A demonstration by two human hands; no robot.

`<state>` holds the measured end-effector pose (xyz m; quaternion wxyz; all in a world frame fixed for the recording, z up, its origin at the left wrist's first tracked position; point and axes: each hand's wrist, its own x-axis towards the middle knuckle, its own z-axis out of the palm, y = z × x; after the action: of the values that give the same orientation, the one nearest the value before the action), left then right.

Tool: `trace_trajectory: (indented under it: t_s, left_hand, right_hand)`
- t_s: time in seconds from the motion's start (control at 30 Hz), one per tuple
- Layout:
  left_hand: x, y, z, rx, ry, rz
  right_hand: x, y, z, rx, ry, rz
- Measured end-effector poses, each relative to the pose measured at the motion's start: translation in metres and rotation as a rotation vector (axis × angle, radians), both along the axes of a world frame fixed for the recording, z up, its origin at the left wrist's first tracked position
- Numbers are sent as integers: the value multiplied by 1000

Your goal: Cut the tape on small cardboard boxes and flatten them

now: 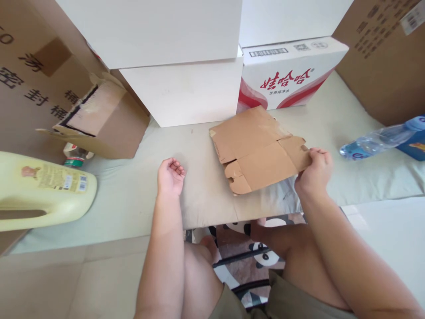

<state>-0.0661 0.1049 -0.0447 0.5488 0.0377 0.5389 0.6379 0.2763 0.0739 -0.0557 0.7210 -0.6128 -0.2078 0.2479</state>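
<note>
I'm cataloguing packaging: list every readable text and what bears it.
"娃哈哈": red-white box
"饮用纯净水": same box
"汤桶": left carton
"密封桶": same carton
Text too small or blurred: yellow jug, right carton, clear bottle, flat cardboard, box's smallest print.

Pale tiled floor (109, 279), panda-print mat (270, 258), bright light.

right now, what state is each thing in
cardboard piece: flattened, one end held
right hand: gripping the cardboard piece
left hand: empty, fingers loosely curled
brown box: flaps open
white boxes: stacked
yellow jug: top out of view, open or shut unclear
cloth: creased
</note>
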Motion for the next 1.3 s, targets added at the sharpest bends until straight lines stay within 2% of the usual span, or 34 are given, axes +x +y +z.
trace_trajectory:
  t_s: [0.07,0.2,0.4,0.53,0.73,0.93,1.13,1.3]
  left_hand:
    - [-1,0,-1,9,-2,-1]
    - [0,0,-2,19,2,-2]
    - [3,0,1,7,2,7]
    - [4,1,2,7,6,6]
    - [5,1,2,-4,13,10]
    - [5,1,3,-4,7,13]
    - [6,1,2,-9,21,9]
    - [7,1,2,23,20,-2]
  right_hand:
    - [-1,-1,2,52,72,54]
    - [-6,-3,5,100,209,282]
    - [-12,-8,4,-90,135,400]
    - [-12,-11,2,-182,125,529]
    - [-8,-12,7,-41,183,549]
    - [-10,-15,16,4,217,687]
    - [-21,-17,17,-102,227,767]
    - [-25,-19,13,-294,-37,870]
